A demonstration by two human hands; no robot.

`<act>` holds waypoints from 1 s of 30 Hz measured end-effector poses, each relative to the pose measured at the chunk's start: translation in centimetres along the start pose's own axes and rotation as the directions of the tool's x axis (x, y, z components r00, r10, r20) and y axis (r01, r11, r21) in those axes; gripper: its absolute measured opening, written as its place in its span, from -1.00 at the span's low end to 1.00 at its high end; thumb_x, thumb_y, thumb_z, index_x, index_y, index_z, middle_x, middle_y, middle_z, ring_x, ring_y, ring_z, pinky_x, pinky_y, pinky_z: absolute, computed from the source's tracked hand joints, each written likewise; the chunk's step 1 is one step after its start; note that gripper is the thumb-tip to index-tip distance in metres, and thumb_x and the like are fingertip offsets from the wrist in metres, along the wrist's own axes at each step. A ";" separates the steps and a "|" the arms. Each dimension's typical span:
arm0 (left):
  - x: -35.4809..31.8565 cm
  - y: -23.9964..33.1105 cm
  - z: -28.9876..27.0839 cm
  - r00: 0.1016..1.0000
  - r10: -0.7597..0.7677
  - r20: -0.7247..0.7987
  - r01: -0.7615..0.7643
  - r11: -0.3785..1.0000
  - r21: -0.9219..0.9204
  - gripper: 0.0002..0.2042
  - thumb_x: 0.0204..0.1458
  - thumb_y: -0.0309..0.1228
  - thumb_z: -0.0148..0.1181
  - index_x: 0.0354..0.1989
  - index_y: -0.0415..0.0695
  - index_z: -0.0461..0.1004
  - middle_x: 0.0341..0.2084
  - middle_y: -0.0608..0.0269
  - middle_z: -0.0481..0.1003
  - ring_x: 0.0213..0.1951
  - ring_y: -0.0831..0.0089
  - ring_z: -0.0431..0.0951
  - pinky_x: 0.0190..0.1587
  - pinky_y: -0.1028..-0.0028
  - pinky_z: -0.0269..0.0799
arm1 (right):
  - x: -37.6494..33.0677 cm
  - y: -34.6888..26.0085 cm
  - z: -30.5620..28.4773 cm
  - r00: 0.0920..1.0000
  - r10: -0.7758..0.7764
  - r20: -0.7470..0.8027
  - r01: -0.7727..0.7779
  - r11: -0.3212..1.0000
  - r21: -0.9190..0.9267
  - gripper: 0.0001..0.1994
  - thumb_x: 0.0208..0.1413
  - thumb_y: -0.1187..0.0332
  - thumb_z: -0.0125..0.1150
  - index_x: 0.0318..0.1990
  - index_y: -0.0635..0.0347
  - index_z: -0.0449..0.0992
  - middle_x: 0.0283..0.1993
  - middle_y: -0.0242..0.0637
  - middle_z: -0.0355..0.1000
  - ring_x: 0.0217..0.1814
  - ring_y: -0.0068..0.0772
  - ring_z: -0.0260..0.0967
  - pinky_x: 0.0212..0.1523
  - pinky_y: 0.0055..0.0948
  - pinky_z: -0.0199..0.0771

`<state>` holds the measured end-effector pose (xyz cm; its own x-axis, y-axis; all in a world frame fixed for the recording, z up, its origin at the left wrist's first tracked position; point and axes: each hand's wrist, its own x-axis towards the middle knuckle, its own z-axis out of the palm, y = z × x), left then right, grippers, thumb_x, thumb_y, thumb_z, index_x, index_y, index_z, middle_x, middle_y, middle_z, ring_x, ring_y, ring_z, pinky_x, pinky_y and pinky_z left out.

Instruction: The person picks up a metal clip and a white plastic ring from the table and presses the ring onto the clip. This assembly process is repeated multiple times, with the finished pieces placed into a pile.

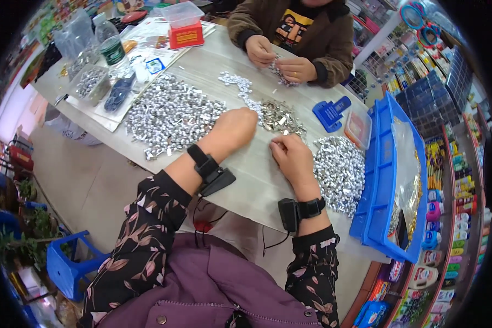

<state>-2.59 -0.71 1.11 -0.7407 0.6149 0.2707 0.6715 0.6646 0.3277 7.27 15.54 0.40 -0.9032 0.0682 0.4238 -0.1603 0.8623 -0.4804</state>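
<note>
My left hand (pixel 236 130) is curled closed at the right edge of a large pile of small silvery metal pieces (pixel 172 112). Its fingertips are turned away, beside a trail of small white round pieces (pixel 239 83). My right hand (pixel 294 159) has thumb and fingers pinched together just below a heap of flat shiny metal clips (pixel 283 116). Whatever either hand holds is too small or hidden to make out. To the right of my right hand lies another pile of silvery pieces (pixel 340 174). Both wrists wear black strapped devices.
Across the table (pixel 246 183) a person's hands (pixel 279 61) handle small pieces. A blue plastic holder (pixel 331 113), a clear lidded box (pixel 358 127) and a large blue crate (pixel 373 180) stand right. Back left are a bottle (pixel 110 44), a tub (pixel 88 85) and a red box (pixel 186 36).
</note>
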 end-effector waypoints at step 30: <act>-2.1 2.8 0.4 0.942 -0.009 0.336 0.333 -0.095 -0.938 -0.80 0.08 -0.39 0.09 -0.17 -0.22 0.40 -0.50 0.33 0.43 -0.51 0.61 0.44 -0.47 0.64 0.42 | -0.6 -1.3 -1.9 0.968 0.227 0.108 -0.216 0.533 0.818 -0.91 0.00 0.56 0.18 -0.30 0.30 0.48 -0.26 -0.38 0.43 -0.25 -0.65 0.35 -0.20 -0.68 0.33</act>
<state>0.89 0.00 1.07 -0.6963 0.7159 -0.0519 -0.3312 -0.2563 0.9081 8.78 15.28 2.22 -0.9536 0.2071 0.2183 -0.2160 0.0342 -0.9758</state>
